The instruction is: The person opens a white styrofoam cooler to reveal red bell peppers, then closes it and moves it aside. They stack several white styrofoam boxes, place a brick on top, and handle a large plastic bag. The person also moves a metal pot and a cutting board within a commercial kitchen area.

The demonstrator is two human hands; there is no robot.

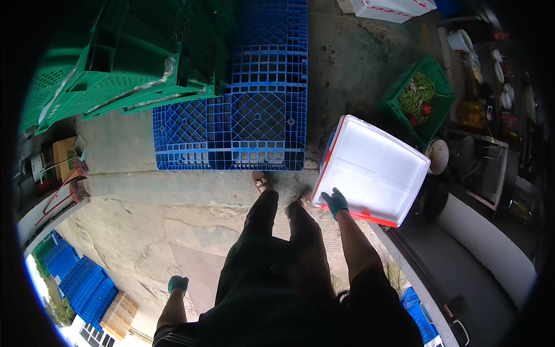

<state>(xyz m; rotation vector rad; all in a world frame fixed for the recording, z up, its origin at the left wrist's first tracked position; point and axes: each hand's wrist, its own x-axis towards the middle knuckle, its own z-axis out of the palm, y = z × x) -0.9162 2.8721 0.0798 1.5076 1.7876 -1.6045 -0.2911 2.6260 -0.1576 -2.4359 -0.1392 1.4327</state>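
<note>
My right hand (336, 203), in a dark green glove, lies over the near left part of a white box (376, 165) with red edging. Its fingers are apart on the pale top, and I see no grip around the edge. The box sits at a slant to the right of my feet. Out to the left, away from any object, hangs my left hand (178, 284) in a matching glove. Its fingers are curled closed, and nothing shows in them.
A blue plastic pallet (269, 124) lies ahead of my feet, with large green crates (133, 69) at its left. Beyond the white box stands a green crate (399, 104) of leafy greens and something red. Cluttered shelving (485, 150) lines the right side.
</note>
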